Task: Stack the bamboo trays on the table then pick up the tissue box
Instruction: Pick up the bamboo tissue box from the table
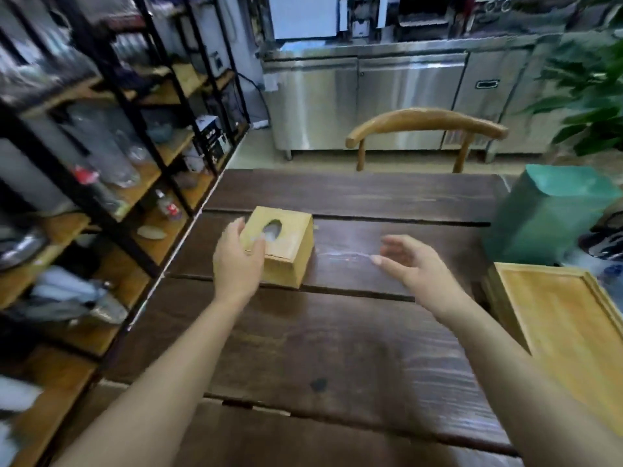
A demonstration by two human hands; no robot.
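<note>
Left hand (237, 261) cups the tissue box (282, 246) near the tabletop's (337, 348) left edge — seemingly touching; right hand (409, 261) spread, empty — stacked trays (559, 328) at right edge.

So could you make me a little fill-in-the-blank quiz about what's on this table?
1. The left hand touches the ____ box.
2. The right hand hovers open over the dark wooden ____.
3. The bamboo trays sit at the table's ____ edge.
4. Behind the table stands a wooden ____.

Missing words: tissue; table; right; chair
</note>
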